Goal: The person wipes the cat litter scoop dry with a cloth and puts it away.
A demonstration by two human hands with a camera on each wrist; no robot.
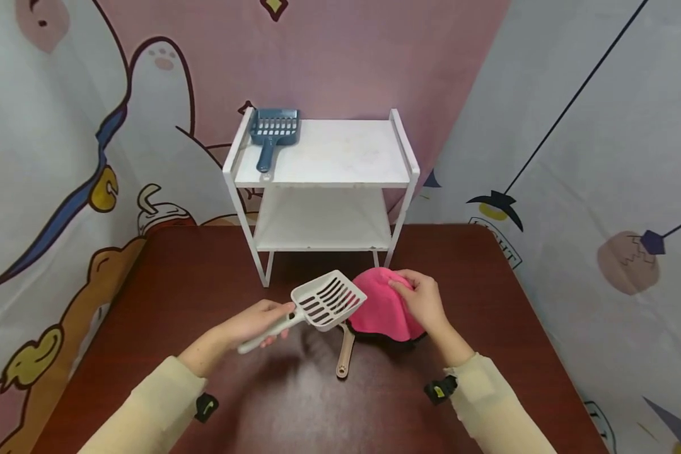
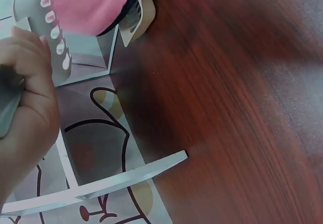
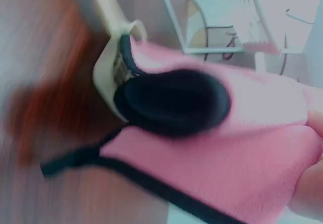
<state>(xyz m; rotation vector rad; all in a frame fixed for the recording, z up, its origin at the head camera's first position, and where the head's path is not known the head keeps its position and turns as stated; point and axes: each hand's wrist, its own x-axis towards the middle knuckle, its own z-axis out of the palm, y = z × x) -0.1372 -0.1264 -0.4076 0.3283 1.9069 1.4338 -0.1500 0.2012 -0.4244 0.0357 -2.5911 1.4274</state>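
Observation:
My left hand [image 1: 261, 321] grips the handle of a pale grey slotted litter scoop [image 1: 272, 333], its pan tilted toward a pink cloth [image 1: 380, 309] with black edging. In the left wrist view, the scoop [image 2: 35, 7] covers part of that cloth. The right hand [image 1: 422, 299] pinches the cloth's upper part between thumb and fingers. Beneath the cloth, a beige scoop [image 1: 345, 353] shows its handle on the table; its pan is mostly hidden. A blurred dark oval patch sits amid the pink cloth [image 3: 202, 168] in the right wrist view.
A white two-tier shelf [image 1: 346, 151] stands at the back of the brown table [image 1: 465, 265]. On its top tier, at the left, lies a blue litter scoop [image 1: 267, 154]. A cartoon-printed wall covering [image 1: 329, 57] rises behind.

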